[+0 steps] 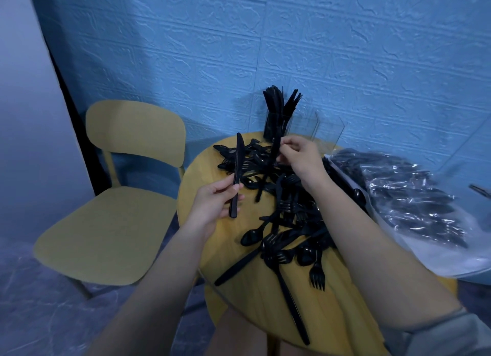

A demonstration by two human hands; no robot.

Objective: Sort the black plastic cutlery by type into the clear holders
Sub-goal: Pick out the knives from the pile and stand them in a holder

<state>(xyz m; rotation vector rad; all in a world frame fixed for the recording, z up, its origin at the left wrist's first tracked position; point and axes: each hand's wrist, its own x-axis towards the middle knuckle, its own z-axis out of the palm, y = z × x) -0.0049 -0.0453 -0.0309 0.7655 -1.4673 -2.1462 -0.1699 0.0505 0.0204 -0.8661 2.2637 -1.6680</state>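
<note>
Knife 1 [236,175]: black plastic, held nearly upright by its handle, blade tip up, above the table's left part.
Knife 2 [273,154]: black, raised upright just in front of the holders.
Loose cutlery [287,217]: black forks, spoons and knives in a tangled heap across the tabletop.
Clear holders [305,124]: a row at the table's far edge; the left compartment is packed with upright black cutlery [276,108].

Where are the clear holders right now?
In the head view, the clear holders stand at the round table's far edge by the blue wall, just beyond the right hand; the leftmost compartment holds upright cutlery.
</note>
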